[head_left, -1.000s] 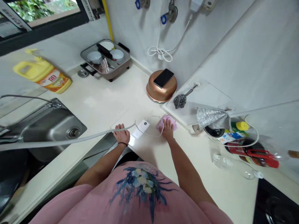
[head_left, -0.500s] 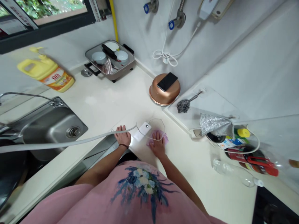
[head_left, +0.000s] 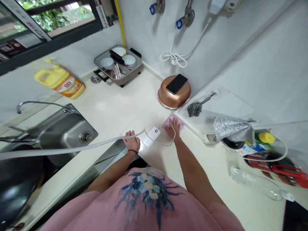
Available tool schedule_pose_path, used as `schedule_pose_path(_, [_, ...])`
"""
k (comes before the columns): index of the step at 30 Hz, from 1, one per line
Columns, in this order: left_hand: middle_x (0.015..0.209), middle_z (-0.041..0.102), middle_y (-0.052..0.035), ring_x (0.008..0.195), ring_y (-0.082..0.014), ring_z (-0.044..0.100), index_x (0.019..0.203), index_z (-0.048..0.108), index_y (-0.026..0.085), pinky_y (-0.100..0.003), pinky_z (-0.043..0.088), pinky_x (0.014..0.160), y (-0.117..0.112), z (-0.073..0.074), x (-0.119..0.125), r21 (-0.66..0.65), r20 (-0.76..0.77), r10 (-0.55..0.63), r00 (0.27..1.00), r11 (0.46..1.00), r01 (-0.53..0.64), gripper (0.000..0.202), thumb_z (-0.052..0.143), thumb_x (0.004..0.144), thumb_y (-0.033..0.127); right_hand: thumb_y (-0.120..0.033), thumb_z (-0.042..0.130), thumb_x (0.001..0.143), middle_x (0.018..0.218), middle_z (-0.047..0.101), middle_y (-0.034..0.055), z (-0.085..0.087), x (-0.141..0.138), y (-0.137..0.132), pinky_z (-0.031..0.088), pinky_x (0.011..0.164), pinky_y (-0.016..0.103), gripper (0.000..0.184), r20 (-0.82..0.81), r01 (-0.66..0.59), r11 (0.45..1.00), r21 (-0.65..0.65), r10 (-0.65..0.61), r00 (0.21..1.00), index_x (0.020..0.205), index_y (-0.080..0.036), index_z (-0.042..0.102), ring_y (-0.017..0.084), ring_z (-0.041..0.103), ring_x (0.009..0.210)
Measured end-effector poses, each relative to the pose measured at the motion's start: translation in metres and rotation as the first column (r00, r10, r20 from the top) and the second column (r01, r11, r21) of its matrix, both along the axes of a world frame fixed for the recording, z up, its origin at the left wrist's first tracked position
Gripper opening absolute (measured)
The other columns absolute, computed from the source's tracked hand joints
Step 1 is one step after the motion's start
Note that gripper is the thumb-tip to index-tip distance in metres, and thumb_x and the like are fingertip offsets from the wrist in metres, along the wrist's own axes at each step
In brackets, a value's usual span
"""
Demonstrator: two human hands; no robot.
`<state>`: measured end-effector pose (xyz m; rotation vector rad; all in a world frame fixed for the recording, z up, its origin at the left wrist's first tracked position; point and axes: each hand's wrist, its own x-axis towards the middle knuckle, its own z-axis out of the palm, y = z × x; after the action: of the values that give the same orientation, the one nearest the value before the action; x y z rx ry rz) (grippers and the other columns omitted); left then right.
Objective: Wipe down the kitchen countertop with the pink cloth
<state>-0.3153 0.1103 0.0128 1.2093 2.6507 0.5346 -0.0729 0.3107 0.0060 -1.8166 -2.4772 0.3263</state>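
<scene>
My right hand [head_left: 174, 130] presses down on a pink cloth [head_left: 181, 125], which lies on the pale counter [head_left: 115, 110] by the foot of the wall ledge. The fingers are spread over the cloth, and its folds show around them. My left hand [head_left: 132, 141] rests at the counter's front edge, fingers apart and holding nothing. Between the two hands is a white oblong device [head_left: 151, 136] with a round dark mark. A thin looped cable runs from it, and a thicker white cable [head_left: 96, 148] crosses in front of my left fingers.
A copper-coloured basin [head_left: 166, 93] carries a black phone [head_left: 176, 84]. Behind are an electric pan [head_left: 131, 73] with bowls and a yellow detergent bottle [head_left: 60, 81]. A steel sink [head_left: 69, 128] is left. A wire scrubber [head_left: 194, 109] hangs right, near a clear bottle [head_left: 257, 184].
My right hand has slid the pink cloth forward and to the right, up to the wall ledge. My left hand stays at the counter edge. The view has shifted slightly left.
</scene>
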Motion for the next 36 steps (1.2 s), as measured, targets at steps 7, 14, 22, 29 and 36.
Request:
schedule_pose_path(7, [0.162, 0.046, -0.0230, 0.157, -0.0353, 0.031, 0.154, 0.054, 0.009, -0.058, 0.018, 0.128, -0.002, -0.002, 0.000, 0.034, -0.007, -0.002, 1.000, 0.999, 0.002, 0.062, 0.050, 0.095, 0.026, -0.043, 0.036, 0.106, 0.174, 0.027, 0.0192, 0.006, -0.008, -0.089, 0.016, 0.128, 0.061, 0.068, 0.029, -0.072, 0.997, 0.018, 0.072, 0.997, 0.166, -0.012, 0.032, 0.038, 0.017, 0.162])
schedule_pose_path(14, [0.160, 0.047, -0.0243, 0.156, -0.0373, 0.031, 0.152, 0.055, 0.009, -0.060, 0.018, 0.128, -0.002, -0.003, 0.000, 0.054, -0.009, -0.003, 1.000, 0.999, 0.003, 0.060, 0.049, 0.094, 0.026, -0.051, 0.049, 0.100, 0.174, 0.032, 0.0099, -0.009, 0.020, -0.226, 0.019, 0.129, 0.058, 0.071, 0.002, -0.250, 0.961, -0.118, 0.252, 0.968, 0.165, -0.025, 0.037, 0.036, 0.020, 0.162])
schedule_pose_path(22, [0.159, 0.047, -0.0253, 0.157, -0.0365, 0.030, 0.150, 0.055, 0.008, -0.061, 0.019, 0.127, -0.003, 0.001, 0.001, 0.072, -0.008, -0.023, 1.000, 0.997, 0.023, 0.060, 0.049, 0.094, 0.027, -0.050, 0.024, 0.104, 0.174, 0.028, 0.0181, -0.001, 0.158, -0.259, 0.023, 0.126, 0.062, 0.074, 0.086, 0.380, 0.923, -0.063, -0.375, 0.923, 0.169, -0.016, 0.026, 0.032, 0.015, 0.164])
schedule_pose_path(29, [0.161, 0.045, -0.0256, 0.157, -0.0373, 0.029, 0.154, 0.050, 0.007, -0.061, 0.018, 0.127, -0.003, 0.000, 0.000, 0.054, -0.017, -0.047, 0.999, 0.997, 0.048, 0.064, 0.050, 0.093, 0.026, -0.056, 0.016, 0.103, 0.175, 0.020, 0.0227, 0.001, 0.203, -0.261, 0.019, 0.125, 0.070, 0.080, 0.063, 0.753, 0.656, -0.052, -0.750, 0.658, 0.169, -0.012, 0.019, 0.036, 0.013, 0.164])
schedule_pose_path(36, [0.162, 0.043, -0.0255, 0.158, -0.0381, 0.027, 0.155, 0.050, 0.009, -0.063, 0.018, 0.127, -0.004, 0.000, -0.002, 0.043, -0.002, -0.055, 0.998, 0.998, 0.055, 0.065, 0.051, 0.093, 0.025, -0.047, 0.025, 0.104, 0.176, 0.021, 0.0198, -0.001, 0.080, -0.248, 0.015, 0.127, 0.067, 0.074, 0.018, 0.443, 0.892, -0.093, -0.443, 0.896, 0.170, -0.014, 0.019, 0.034, 0.008, 0.165])
